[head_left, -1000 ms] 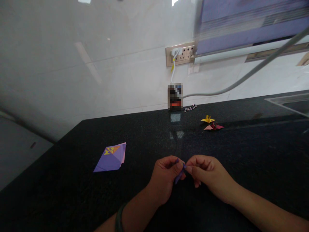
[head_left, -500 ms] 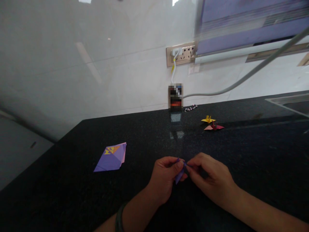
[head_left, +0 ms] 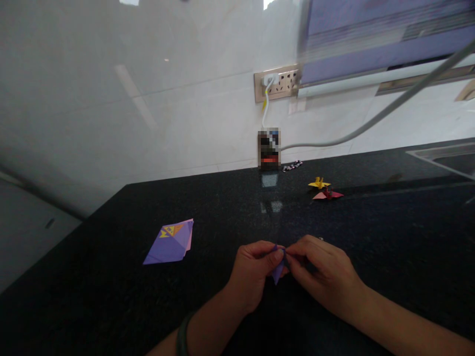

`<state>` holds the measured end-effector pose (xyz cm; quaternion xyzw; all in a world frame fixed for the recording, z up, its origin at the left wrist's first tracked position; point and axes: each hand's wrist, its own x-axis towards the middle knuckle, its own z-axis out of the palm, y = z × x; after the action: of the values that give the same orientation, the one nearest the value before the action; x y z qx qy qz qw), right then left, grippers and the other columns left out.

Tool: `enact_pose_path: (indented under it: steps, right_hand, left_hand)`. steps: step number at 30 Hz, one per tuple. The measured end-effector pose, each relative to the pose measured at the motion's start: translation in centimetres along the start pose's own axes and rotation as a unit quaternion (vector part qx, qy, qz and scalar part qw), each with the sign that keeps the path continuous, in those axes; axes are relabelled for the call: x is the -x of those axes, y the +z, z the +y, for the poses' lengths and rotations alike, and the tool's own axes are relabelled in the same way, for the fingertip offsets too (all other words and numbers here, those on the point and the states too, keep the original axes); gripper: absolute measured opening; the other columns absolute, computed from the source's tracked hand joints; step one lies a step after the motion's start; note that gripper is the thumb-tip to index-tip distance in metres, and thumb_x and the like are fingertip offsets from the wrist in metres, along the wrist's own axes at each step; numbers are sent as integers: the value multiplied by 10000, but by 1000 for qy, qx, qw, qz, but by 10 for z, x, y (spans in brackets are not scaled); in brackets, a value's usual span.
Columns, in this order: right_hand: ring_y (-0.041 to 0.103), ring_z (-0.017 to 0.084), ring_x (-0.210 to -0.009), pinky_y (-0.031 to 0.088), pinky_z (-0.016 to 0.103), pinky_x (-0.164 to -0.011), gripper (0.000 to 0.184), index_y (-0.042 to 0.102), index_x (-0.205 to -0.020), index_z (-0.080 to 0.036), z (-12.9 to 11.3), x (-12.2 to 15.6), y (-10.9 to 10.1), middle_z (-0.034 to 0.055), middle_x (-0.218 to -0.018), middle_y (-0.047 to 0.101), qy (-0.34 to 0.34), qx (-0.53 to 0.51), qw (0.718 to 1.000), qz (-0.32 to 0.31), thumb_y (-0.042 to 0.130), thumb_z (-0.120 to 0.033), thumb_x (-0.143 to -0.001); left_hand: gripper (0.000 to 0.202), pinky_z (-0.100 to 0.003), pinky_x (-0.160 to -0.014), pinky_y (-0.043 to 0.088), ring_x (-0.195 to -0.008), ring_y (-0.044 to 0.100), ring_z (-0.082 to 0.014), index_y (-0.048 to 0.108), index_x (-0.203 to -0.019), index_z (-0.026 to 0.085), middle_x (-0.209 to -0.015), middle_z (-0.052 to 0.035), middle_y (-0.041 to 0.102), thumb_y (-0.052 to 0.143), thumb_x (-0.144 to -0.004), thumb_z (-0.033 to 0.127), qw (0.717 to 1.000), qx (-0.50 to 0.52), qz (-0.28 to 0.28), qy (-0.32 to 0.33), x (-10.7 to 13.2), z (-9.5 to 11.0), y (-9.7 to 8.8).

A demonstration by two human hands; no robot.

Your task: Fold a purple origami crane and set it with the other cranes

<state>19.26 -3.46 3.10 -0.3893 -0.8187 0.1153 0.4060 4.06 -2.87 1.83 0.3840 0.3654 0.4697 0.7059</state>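
Note:
Between my two hands is a small piece of folded purple paper (head_left: 276, 273), held above the dark counter. My left hand (head_left: 252, 272) pinches it with the thumb on top and the fingers behind. On its right edge, the thumb and forefinger of my right hand (head_left: 326, 274) close on a corner. Fingers cover much of the paper, so its full shape is hidden. Pointed tips stick out above and below my left thumb.
Purple and pink paper sheets (head_left: 168, 247) lie on the counter (head_left: 222, 207) at left. A yellow paper crane (head_left: 319, 183) and a red-pink one (head_left: 328, 195) stand at back right. Behind are a beaded string (head_left: 292, 166), a blurred-out box (head_left: 269, 148), a grey cable (head_left: 356, 136) and a wall socket (head_left: 285, 83).
The folded paper has turned slightly, its lower tip now pointing more straight down. Both hands stay almost in place, still pinching it. The whole view has shifted very slightly.

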Motion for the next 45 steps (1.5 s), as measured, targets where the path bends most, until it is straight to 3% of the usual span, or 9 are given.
enact_pose_path:
  steps: [7,16,29,38,45]
  right_hand:
    - [475,97,-529,361,219,-498,84,553,-691,-142,2,2,3,7,-588,514,37,-3,999,-1,500,-87,-725]
    - [473,92,-527,355,211,-498,85,544,-681,-155,-1,1,1,-4,-589,508,55,-12,998,-13,500,-92,-720]
    - [453,100,-500,345,221,-477,136,547,-635,-165,-4,0,1,-15,-552,467,110,-62,991,-39,466,-133,-739]
    - [465,111,-516,379,216,-468,212,549,-652,-163,-6,-4,2,-11,-560,505,266,-198,941,-63,428,-263,-795]
    - [441,76,-442,357,180,-386,192,539,-681,-153,-6,-7,4,-15,-558,546,353,-355,860,-97,503,-329,-749]
  left_hand:
    - [128,-215,-481,392,-524,503,-89,674,-663,117,-645,-22,569,694,-598,226,999,-28,9,28,0,2,4]
    - [126,-202,-436,364,-445,495,-78,664,-674,107,-560,-14,570,674,-624,222,1000,-10,6,-1,0,0,4]
    - [93,-221,-509,415,-515,524,-86,644,-660,120,-621,-9,588,679,-619,195,999,-11,40,19,-1,-2,4]
    - [189,-193,-395,377,-402,509,-74,597,-699,123,-585,9,583,690,-604,258,998,24,50,-35,-1,-1,3]
    - [188,-178,-365,366,-376,502,-68,590,-691,121,-574,15,586,696,-591,239,997,30,50,-43,-1,0,4]
